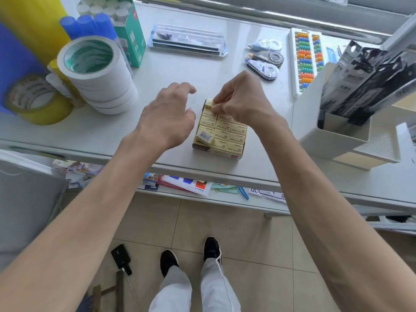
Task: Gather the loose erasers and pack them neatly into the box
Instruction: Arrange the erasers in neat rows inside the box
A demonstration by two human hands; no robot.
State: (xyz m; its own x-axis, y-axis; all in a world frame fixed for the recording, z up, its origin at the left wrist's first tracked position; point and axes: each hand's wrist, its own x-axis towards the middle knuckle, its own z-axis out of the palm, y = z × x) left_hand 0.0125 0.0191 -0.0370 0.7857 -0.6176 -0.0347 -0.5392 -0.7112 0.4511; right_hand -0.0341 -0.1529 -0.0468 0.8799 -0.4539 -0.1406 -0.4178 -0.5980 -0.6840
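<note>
Eraser, seemingly pinched, right fingers curled

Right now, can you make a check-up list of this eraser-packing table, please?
Surface: white table, partly bare.
Job's things: eraser box packed in rows; barcode eraser lying crooked on top.
Clutter: tape rolls, correction tapes, abacus.
Hands: right hand pinches a yellow eraser at the box's far corner; left hand hovers, holding nothing.
Cables: white cable from a black device on the tiled floor.
Surroundings: papers on lower shelf; black shoes.
</note>
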